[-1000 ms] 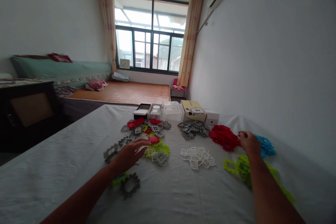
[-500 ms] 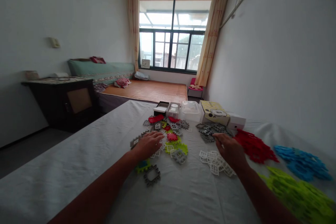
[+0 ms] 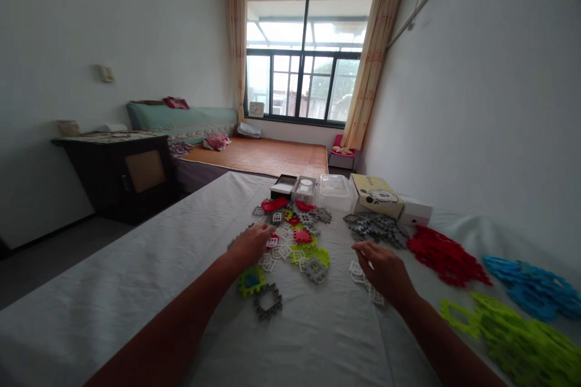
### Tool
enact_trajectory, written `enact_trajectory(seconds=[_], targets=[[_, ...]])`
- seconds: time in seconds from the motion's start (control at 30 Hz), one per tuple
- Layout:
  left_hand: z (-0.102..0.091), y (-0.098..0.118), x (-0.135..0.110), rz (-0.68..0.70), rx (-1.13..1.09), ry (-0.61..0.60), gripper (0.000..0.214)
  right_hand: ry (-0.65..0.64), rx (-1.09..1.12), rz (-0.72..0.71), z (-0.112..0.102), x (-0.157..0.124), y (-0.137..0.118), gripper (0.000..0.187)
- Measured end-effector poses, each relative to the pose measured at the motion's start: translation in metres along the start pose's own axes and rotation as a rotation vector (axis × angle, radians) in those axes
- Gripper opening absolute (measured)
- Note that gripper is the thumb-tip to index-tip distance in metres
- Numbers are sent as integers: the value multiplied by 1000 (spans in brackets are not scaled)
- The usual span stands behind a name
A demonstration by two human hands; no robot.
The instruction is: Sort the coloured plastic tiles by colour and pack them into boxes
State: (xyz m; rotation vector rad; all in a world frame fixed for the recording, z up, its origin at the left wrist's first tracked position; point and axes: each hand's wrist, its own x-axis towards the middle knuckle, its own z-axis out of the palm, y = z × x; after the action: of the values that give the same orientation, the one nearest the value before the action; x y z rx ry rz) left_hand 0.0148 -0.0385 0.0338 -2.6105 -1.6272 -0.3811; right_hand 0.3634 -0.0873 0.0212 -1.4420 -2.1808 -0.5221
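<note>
My left hand [image 3: 251, 246] is over the left side of the mixed pile, fingers bent together and pointing down. Whatever its fingertips hold is hidden beside white window-shaped pieces [image 3: 284, 251] and a red piece [image 3: 302, 236]. My right hand [image 3: 384, 267] hovers above white lattice pieces [image 3: 356, 272], its fingers loosely apart with nothing visible between them. A pile of grey toothed pieces [image 3: 374, 228] lies just beyond it. Near my left wrist are a yellow-green toothed frame [image 3: 251, 281] with blue inside and a grey toothed frame [image 3: 267, 300].
Red [image 3: 447, 254], blue [image 3: 531, 284] and yellow-green [image 3: 521, 332] piles lie along the right side. Across the back stand a black box [image 3: 284, 186], a clear plastic container [image 3: 334, 190] and a yellow cartoon box [image 3: 376, 196]. White cloth [image 3: 149, 272] covers the table.
My right hand has drawn back from the grey pile, toward the white pieces. My left hand's fingers have curled in from lying flatter over the pile. The view has shifted slightly left.
</note>
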Motion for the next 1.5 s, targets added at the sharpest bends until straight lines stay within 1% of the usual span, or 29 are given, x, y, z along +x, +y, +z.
enact_trajectory(seconds=[0.07,0.13,0.2,0.27,0.33,0.4,0.47,0.57,0.63,0.77,0.83,0.9,0.97,1.03,1.1,1.13,1.17,1.23,1.27,1.3,1.4,1.47,1.5], targets=[[-1,-2,1,-24,3,43,37,2,3,-2,0,0,0,20],[-2,-4,1,9,9,75,34,3,6,0,-1,0,0,21],[-1,-5,0,46,25,60,33,-2,17,5,-1,0,0,21],[1,-6,-1,57,40,21,34,-13,29,9,0,0,0,21],[4,-7,-1,51,49,2,29,-27,39,2,2,-1,-1,21],[6,-8,0,30,61,8,26,-38,49,-10,3,-1,-1,21],[5,-9,1,-1,77,25,28,-39,58,-17,4,-2,0,22],[1,-10,3,-58,59,71,41,-24,53,-18,4,-2,0,22],[-2,-12,5,-93,0,126,48,-17,42,-23,4,-2,0,22],[-7,-14,8,-143,-178,256,44,-28,24,-27,1,-1,-2,23],[-6,-14,9,-149,-223,283,46,-33,23,-31,1,-1,-2,24],[-4,-14,8,-127,-215,287,47,-32,27,-37,1,-2,-3,24],[-3,-12,4,-61,-199,233,40,-31,32,-41,1,-2,-3,24],[-3,-9,1,57,-207,91,32,-35,37,-42,1,-2,-4,24],[-5,-5,-2,167,-217,-51,38,-45,42,-41,0,-1,-5,24],[-5,-4,-2,201,-218,-92,41,-52,44,-39,0,-1,-5,23],[-6,-2,-2,217,-218,-113,41,-57,47,-36,0,-1,-6,23],[-7,-1,-1,198,-231,-116,31,-62,54,-35,-1,-1,-6,22],[-8,-1,1,172,-238,-107,28,-60,60,-35,-2,-1,-6,23],[-8,-1,2,143,-245,-82,28,-56,69,-37,-2,-1,-6,23],[-11,4,5,93,-301,67,35,-29,134,-32,-2,0,-9,23],[-13,13,4,107,-406,136,35,-18,254,-5,-2,2,-16,23],[-13,20,3,124,-479,131,35,-21,341,23,-3,3,-21,23]])
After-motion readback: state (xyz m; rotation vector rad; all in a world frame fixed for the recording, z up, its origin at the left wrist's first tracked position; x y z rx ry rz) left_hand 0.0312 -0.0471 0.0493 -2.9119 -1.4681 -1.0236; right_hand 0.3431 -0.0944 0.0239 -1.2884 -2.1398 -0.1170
